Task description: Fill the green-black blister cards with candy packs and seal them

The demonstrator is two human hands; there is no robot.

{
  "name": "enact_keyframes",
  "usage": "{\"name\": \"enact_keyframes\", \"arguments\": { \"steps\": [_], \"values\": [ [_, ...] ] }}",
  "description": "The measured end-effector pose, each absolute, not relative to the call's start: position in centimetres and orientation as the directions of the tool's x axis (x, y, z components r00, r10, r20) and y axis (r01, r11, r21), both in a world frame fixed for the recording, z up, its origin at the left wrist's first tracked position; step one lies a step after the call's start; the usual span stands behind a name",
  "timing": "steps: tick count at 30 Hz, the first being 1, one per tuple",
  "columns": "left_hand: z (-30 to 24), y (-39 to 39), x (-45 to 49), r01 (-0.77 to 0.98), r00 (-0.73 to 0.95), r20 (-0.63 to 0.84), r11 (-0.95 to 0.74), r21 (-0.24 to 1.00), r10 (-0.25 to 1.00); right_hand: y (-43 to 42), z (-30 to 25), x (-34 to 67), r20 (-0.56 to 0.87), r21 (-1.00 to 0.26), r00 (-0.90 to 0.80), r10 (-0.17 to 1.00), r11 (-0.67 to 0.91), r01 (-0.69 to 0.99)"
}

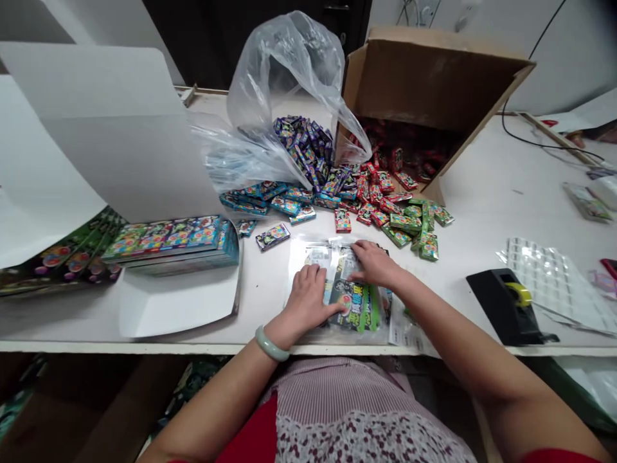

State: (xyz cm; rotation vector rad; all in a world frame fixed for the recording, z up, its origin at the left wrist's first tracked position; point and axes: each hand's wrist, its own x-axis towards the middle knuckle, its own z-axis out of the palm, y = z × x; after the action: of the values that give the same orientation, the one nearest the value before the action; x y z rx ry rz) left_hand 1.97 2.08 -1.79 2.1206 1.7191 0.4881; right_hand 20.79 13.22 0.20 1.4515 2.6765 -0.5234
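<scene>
Left hand [307, 300] and right hand [377, 264] rest on the clear plastic packet [359, 315], grips apart; uneven pressure could crease it.

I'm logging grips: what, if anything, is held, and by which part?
Whether either grips is unclear: the left hand lies on the left of the pouch, the right hand on its upper right.

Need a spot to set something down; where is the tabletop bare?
Widest: between the green boxes, brown carton and tape dispenser. Narrower: between the white display box and the left hand. Crowded: the middle, with purple boxes and red boxes.
</scene>
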Motion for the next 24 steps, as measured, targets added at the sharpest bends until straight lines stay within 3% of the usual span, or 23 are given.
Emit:
{"name": "enact_keyframes", "arguments": {
  "steps": [3, 11, 17, 20, 24],
  "values": [
    [-2.5, 2.2, 2.8, 0.862, 0.182, -0.031, -0.144, 0.486, 0.983, 12.6, 0.0, 20.6, -0.203, -0.222, -0.553, 0.808, 0.512, 0.830],
    [-2.4, 2.3, 2.8, 0.874, 0.165, -0.083, -0.107, 0.474, 0.983, 13.2, 0.3, 19.3, -0.216, -0.244, -0.507, 0.835, 0.456, 0.856],
    [-2.6, 2.4, 2.8, 0.840, 0.143, -0.090, -0.072, 0.538, 0.986, 13.4, 0.3, 18.9, -0.204, -0.278, -0.469, 0.859, 0.409, 0.869],
    [-2.9, 2.2, 2.9, 0.774, 0.089, -0.031, -0.049, 0.632, 0.996, 13.7, 0.5, 19.0, -0.188, -0.334, -0.454, 0.871, 0.378, 0.864],
    [-2.4, 1.9, 3.0, 0.547, -0.040, 0.060, -0.029, 0.837, 0.997, 13.9, 2.2, 20.0, -0.144, -0.427, -0.437, 0.888, 0.343, 0.837]
  ]
}}
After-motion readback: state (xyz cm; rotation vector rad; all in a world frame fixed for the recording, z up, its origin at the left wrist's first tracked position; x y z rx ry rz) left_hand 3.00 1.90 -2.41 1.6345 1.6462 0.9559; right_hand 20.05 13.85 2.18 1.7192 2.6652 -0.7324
